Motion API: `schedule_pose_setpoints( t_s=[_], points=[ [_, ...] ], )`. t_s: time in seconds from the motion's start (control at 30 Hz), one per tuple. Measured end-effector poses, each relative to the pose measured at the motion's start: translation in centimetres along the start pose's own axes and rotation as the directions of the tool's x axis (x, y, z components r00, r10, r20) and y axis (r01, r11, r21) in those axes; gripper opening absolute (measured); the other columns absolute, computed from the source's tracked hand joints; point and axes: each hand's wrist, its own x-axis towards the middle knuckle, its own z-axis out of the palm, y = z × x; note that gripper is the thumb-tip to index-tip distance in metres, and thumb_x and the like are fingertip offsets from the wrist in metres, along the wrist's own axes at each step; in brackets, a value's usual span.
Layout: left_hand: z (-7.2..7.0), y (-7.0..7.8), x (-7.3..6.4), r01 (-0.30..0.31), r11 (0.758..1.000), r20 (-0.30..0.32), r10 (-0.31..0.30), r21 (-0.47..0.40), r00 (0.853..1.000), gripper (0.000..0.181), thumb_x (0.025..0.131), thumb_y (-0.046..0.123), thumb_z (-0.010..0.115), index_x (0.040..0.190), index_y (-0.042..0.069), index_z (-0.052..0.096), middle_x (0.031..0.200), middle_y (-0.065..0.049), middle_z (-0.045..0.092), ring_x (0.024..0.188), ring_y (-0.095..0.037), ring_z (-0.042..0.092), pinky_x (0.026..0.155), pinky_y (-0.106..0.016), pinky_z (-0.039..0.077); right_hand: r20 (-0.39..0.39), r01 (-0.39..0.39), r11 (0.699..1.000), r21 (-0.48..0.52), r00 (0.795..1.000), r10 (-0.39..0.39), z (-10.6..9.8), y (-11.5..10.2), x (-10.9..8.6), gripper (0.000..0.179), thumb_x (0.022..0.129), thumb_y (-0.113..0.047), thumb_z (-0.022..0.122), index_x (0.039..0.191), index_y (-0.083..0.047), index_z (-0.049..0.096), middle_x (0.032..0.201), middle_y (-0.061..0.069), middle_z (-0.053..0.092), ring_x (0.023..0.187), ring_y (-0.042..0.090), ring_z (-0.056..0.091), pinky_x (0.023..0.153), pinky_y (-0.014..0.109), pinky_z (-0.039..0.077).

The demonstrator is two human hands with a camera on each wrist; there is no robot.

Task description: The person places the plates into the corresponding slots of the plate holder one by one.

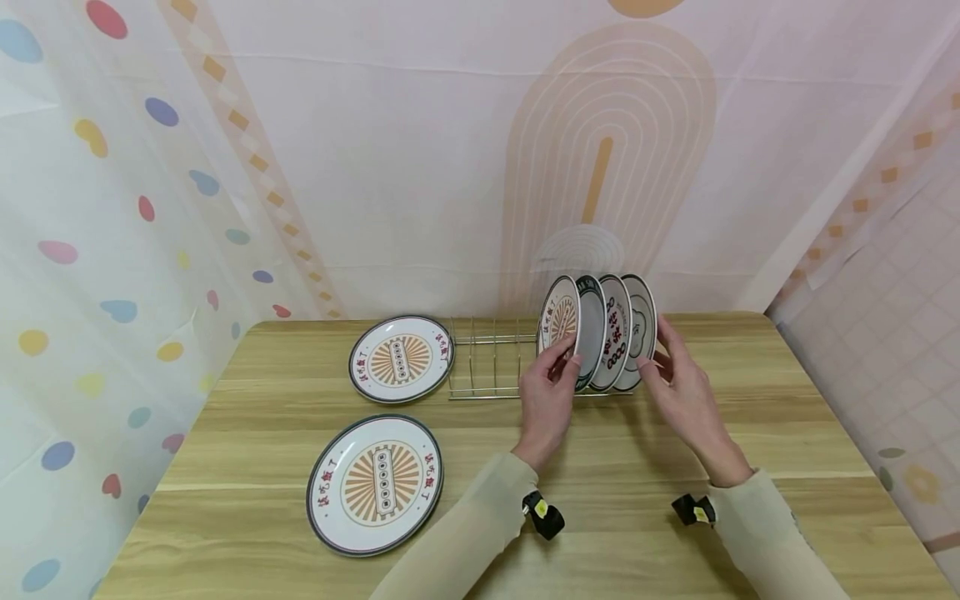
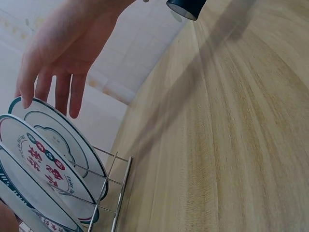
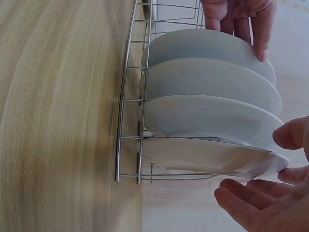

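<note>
- We see a wooden table [image 1: 615, 517], pale with darker grain.
- On it we have a wire rack [image 1: 486, 397], its left slots bare.
- Left of us lies a big plate [image 1: 385, 483], white, dark-rimmed, with an orange sunburst and red characters.
- Behind it, beside the rack, lies a matching small plate [image 1: 400, 360].
- In the rack's right half we count four plates on edge: the first plate [image 1: 558, 308] repeats the sunburst; the second plate [image 1: 592, 325] has a grey middle and dark lettered border; the third plate [image 1: 618, 329] bears red characters and little circles; the fourth plate [image 1: 639, 321] carries dark looping lines.
- Our left hand [image 1: 545, 404] pinches the first plate's rim.
- Our right hand [image 1: 686, 400] grips the fourth plate's edge between thumb and fingers.
</note>
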Motion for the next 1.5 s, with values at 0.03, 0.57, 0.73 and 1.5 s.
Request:
schedule_pose_setpoints(
  t_s=[0.03, 0.57, 0.73, 1.5],
  points=[
    [0.0, -0.1, 0.0, -0.011, 1.000, -0.003, 0.011, -0.004, 1.000, 0.032, 0.095, -0.004, 0.068, 0.127, -0.004, 0.071, 0.128, -0.019, 0.069, 0.116, -0.027, 0.067, 0.099, -0.030, 0.056, 0.000, 0.002, 1.000, 0.000, 1.000, -0.002, 0.0, 0.0, 0.0, 0.067, 0.106, -0.012, 0.054, 0.166, -0.014, 0.023, 0.162, 0.025, 0.037, 0.127, 0.050, 0.058, 0.100, 0.056, 0.051],
    [-1.0, 0.0, -0.8, -0.011, 0.996, 0.045, 0.007, 0.087, 0.999, 0.032, 0.096, 0.001, 0.064, 0.127, 0.001, 0.072, 0.126, -0.013, 0.068, 0.121, -0.024, 0.064, 0.104, -0.031, 0.052, 0.005, -0.006, 1.000, -0.002, 1.000, 0.006, 0.1, -0.1, -0.2, 0.067, 0.107, -0.015, 0.053, 0.166, -0.013, 0.021, 0.162, 0.025, 0.035, 0.126, 0.052, 0.058, 0.100, 0.058, 0.051],
    [-1.5, 0.4, -1.4, -0.025, 0.996, 0.107, 0.016, 0.081, 0.994, 0.036, 0.098, 0.003, 0.062, 0.134, 0.001, 0.067, 0.136, -0.016, 0.065, 0.128, -0.030, 0.061, 0.108, -0.042, 0.050, -0.003, -0.003, 1.000, -0.003, 1.000, 0.003, 0.0, 0.0, -0.2, 0.067, 0.107, -0.015, 0.053, 0.166, -0.012, 0.022, 0.162, 0.025, 0.036, 0.125, 0.051, 0.059, 0.100, 0.056, 0.051],
    [-5.4, 3.5, -2.5, -0.093, 0.926, 0.406, -0.069, 0.365, 0.911, 0.062, 0.102, 0.030, 0.055, 0.158, 0.010, 0.041, 0.164, -0.008, 0.040, 0.151, -0.022, 0.034, 0.124, -0.049, 0.028, -0.002, 0.007, 1.000, -0.009, 1.000, -0.007, 0.0, -0.3, -0.2, 0.068, 0.106, -0.012, 0.056, 0.166, -0.011, 0.023, 0.161, 0.026, 0.037, 0.124, 0.050, 0.060, 0.099, 0.045, 0.052]
  ],
)
